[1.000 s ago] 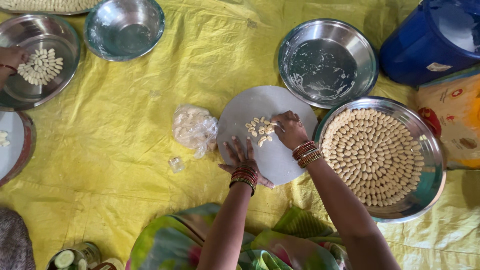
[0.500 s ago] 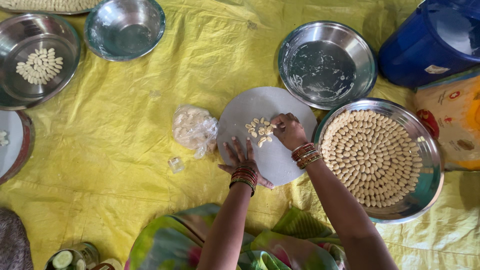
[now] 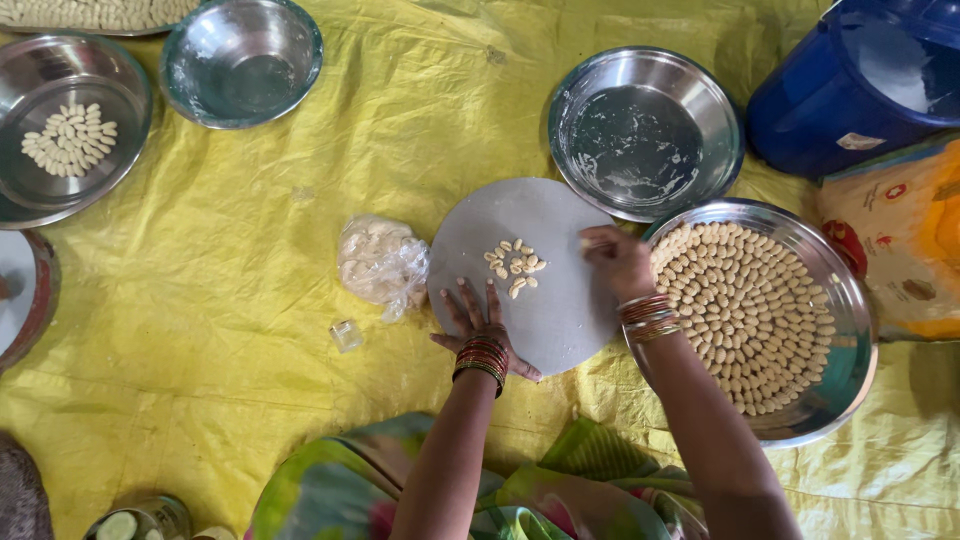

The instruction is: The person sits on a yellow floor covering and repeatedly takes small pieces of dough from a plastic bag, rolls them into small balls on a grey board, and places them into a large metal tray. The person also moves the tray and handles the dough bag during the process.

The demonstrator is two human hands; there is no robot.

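A round grey board [image 3: 540, 215] lies on the yellow sheet with several small pale dough pieces [image 3: 515, 265] on its middle. My left hand [image 3: 478, 322] rests flat and spread on the board's near left edge, fingers apart. My right hand [image 3: 618, 260] hovers over the board's right edge beside the steel tray, fingers pinched together and blurred; whether they hold a dough piece is not visible. A steel tray [image 3: 845, 370] to the right is packed with rings of shaped dough pieces [image 3: 745, 310].
A plastic bag of dough [image 3: 380, 262] lies left of the board. A floury empty steel plate [image 3: 645, 130] sits behind it. A steel bowl [image 3: 240, 60] and a plate with dough pieces [image 3: 70, 140] stand far left. A blue bucket [image 3: 860, 80] is at the back right.
My right hand has moved from the dough pieces at the board's middle to the board's right edge near the tray. My left hand stays flat. A person's hand left the far-left plate.
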